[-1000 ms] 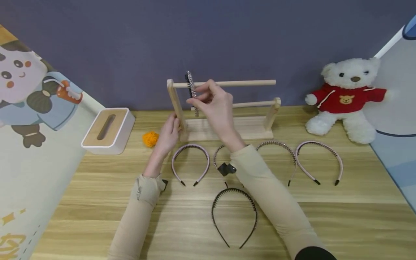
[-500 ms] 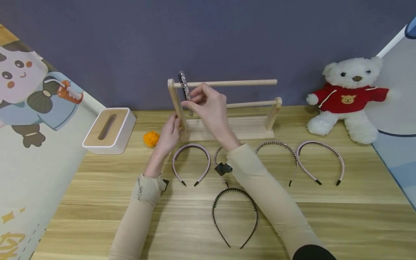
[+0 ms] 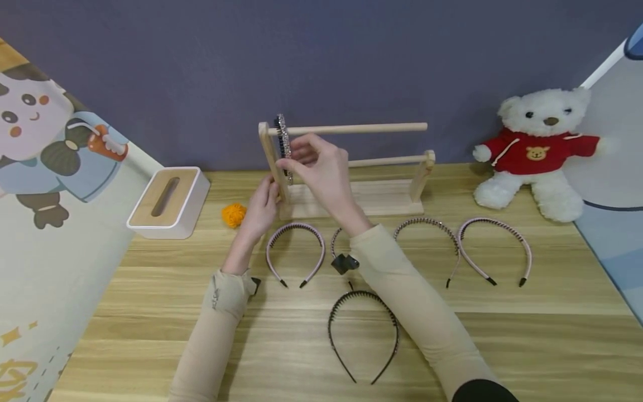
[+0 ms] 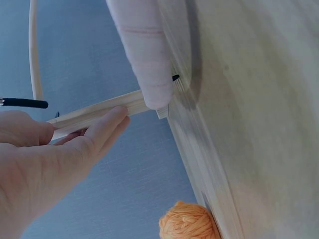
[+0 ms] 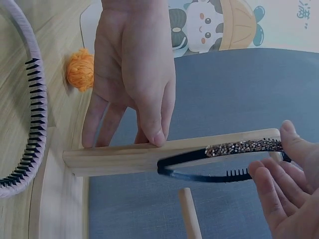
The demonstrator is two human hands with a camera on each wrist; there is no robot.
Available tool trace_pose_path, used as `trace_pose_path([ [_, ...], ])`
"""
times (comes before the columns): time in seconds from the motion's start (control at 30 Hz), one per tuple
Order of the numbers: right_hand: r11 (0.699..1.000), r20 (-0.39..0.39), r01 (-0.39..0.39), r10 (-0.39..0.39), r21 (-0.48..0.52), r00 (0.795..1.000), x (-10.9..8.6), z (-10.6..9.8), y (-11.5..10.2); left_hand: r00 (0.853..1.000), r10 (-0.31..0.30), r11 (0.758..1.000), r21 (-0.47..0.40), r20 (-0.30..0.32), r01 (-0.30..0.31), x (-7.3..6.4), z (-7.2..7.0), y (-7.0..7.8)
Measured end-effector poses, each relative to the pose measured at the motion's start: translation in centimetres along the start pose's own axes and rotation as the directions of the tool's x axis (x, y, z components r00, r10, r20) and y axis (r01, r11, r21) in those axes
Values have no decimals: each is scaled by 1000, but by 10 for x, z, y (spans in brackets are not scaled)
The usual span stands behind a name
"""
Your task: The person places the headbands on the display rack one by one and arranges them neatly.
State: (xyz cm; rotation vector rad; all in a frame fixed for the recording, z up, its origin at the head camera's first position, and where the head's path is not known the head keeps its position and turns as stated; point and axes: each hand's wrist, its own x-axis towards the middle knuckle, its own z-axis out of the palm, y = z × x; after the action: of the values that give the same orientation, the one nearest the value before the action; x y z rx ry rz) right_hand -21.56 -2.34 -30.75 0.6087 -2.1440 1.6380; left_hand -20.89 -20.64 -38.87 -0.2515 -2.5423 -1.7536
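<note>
At upper centre in the head view, the right hand (image 3: 326, 173) pinches a glittery headband (image 3: 283, 137), upright across the left end of the wooden stand's (image 3: 384, 195) top bar. The left hand (image 3: 261, 206) grips the left post. A yarn ball (image 3: 233, 215) and lilac headband (image 3: 321, 254) lie nearby.

1. Head: looks forward and down from farthest back, wooden rack (image 3: 382, 200) upper centre.
2. Left wrist: close, turned sideways, tabletop (image 4: 264, 124) filling the right side.
3. Right wrist: close, also sideways, tabletop at left, facing the left hand (image 5: 134, 74), upper centre.
4. All three share the rack's left post (image 5: 109, 160) and orange yarn ball (image 3: 234, 215).
</note>
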Motion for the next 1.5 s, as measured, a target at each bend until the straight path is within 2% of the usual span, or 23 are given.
trace_pose_path([
  [0.27,999,-4,28,-28,33,1000,-4,-7,-1,1000,-11,1000,5,0,11,2,1,-1],
  [0.57,999,-8,18,-17,49,1000,-15,-20,-3,1000,-15,1000,5,-3,15,0,-1,0],
  [0.9,997,32,8,-10,71,999,-31,-35,-8,999,-22,998,63,-23,23,0,-1,1],
  [1.17,997,90,-76,73,27,993,-48,-52,-14,1000,-23,998,58,-19,25,-1,-1,0],
  [1.33,989,149,-145,146,-19,978,-60,-63,-14,1000,-25,998,51,-14,26,0,-2,-1],
  [1.5,985,172,-171,174,-32,970,-72,-73,-10,1000,-13,998,56,-9,14,0,-1,-1],
])
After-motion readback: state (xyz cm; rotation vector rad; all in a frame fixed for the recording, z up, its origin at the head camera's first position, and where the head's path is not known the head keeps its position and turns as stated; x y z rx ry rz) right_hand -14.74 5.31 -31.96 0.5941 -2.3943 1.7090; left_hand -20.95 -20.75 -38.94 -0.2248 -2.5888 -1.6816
